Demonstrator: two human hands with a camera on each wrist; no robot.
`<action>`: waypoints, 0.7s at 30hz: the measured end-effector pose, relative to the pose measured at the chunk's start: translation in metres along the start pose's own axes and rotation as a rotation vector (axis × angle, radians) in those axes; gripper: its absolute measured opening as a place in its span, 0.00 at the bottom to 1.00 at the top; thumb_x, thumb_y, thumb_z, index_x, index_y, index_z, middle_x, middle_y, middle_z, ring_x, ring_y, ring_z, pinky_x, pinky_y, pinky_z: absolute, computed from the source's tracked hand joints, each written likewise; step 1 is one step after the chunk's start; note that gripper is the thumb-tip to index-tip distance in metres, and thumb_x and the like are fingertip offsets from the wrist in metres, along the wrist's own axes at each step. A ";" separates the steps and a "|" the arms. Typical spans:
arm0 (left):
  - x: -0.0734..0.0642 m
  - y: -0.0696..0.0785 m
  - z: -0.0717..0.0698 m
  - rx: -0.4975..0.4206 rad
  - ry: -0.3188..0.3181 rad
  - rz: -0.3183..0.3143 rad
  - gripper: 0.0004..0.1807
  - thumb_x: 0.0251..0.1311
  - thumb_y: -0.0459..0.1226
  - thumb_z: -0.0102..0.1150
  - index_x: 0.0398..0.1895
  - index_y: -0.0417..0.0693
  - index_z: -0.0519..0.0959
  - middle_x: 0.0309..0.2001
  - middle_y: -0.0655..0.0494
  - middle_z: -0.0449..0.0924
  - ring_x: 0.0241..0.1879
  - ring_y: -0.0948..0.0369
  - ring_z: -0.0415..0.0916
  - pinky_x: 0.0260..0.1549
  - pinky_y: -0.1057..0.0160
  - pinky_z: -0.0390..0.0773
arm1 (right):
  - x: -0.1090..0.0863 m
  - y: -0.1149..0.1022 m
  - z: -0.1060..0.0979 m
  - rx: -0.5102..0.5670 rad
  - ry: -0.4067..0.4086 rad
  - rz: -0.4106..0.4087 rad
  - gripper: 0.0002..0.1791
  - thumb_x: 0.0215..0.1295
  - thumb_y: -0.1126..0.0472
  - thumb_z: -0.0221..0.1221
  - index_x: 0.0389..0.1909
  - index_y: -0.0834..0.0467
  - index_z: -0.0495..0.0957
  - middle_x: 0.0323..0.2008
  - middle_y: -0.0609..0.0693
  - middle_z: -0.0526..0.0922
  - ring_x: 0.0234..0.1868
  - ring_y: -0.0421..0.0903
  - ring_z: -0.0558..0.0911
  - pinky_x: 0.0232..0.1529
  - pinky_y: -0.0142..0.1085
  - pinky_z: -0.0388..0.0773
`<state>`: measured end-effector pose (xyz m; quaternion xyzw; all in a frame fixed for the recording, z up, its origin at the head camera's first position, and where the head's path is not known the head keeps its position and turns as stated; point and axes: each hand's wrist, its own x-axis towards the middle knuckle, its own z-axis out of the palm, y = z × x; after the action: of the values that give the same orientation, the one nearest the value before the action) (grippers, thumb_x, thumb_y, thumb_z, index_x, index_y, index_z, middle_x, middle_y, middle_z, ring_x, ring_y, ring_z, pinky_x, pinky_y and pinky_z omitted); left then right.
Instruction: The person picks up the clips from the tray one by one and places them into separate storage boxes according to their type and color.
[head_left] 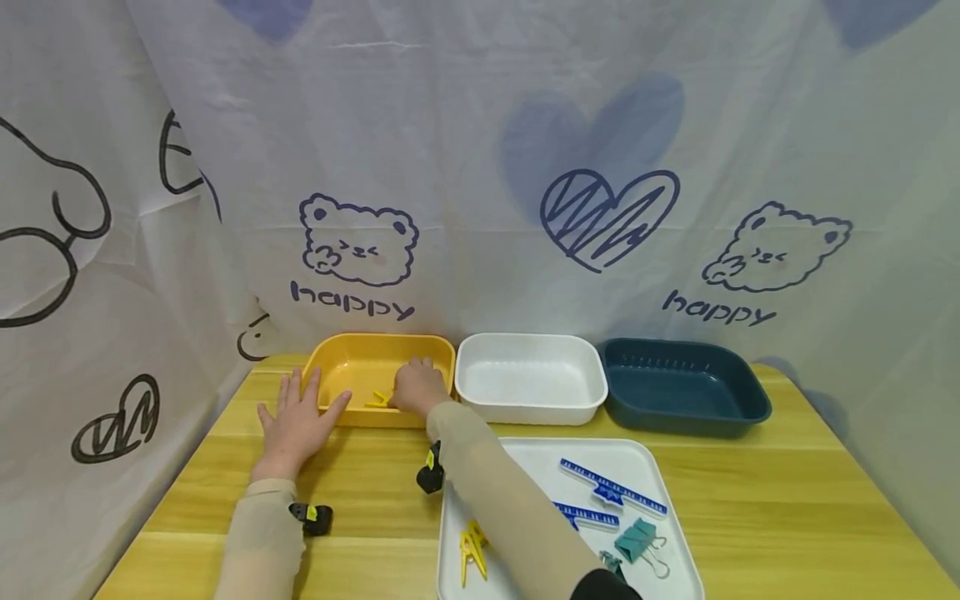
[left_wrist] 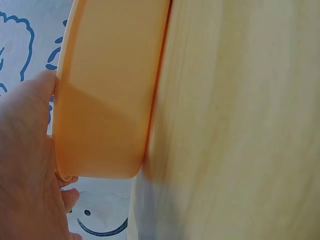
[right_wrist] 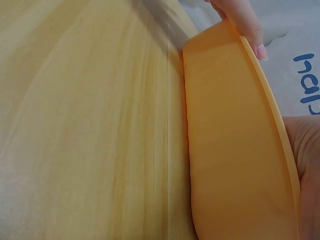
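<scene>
A yellow bin [head_left: 345, 418] stands at the back left of the table. My left hand [head_left: 294, 429] rests at its front left corner with fingers spread; in the left wrist view the thumb [left_wrist: 42, 82] touches the rim. My right hand [head_left: 420, 387] reaches over the front wall into the bin, fingers bent downward. Beside its fingertips lies a yellow clip [head_left: 378, 400]; whether the fingers pinch it is hidden. In the right wrist view the bin wall [right_wrist: 235, 135] covers most of this hand. More yellow clips [head_left: 472, 552] lie on a white tray [head_left: 525, 448] under my right forearm.
Right of the yellow bin stand a white bin [head_left: 525, 412] and a dark blue bin [head_left: 690, 425]. On the tray are blue ruler-shaped clips [head_left: 615, 486] and teal binder clips [head_left: 636, 540]. A printed cloth [head_left: 480, 250] hangs behind the wooden table [head_left: 787, 517].
</scene>
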<state>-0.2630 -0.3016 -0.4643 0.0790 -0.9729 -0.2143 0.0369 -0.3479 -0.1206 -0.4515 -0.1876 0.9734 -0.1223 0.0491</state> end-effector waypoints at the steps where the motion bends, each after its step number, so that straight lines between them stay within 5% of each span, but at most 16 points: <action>1: 0.000 0.000 0.000 0.000 0.000 0.000 0.53 0.63 0.72 0.30 0.78 0.43 0.41 0.77 0.32 0.31 0.76 0.35 0.27 0.63 0.23 0.24 | 0.000 0.000 0.000 0.000 0.002 0.001 0.12 0.58 0.45 0.67 0.30 0.50 0.84 0.39 0.46 0.75 0.47 0.46 0.69 0.50 0.39 0.72; 21: -0.001 0.001 0.000 0.004 0.002 0.002 0.53 0.64 0.71 0.30 0.78 0.41 0.41 0.77 0.31 0.31 0.76 0.35 0.27 0.62 0.23 0.24 | -0.003 0.001 0.003 0.011 0.133 -0.035 0.16 0.59 0.43 0.65 0.25 0.49 0.75 0.33 0.45 0.71 0.42 0.44 0.66 0.42 0.35 0.65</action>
<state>-0.2620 -0.3006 -0.4635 0.0785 -0.9733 -0.2125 0.0380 -0.3449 -0.1189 -0.4541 -0.1958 0.9704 -0.1406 -0.0170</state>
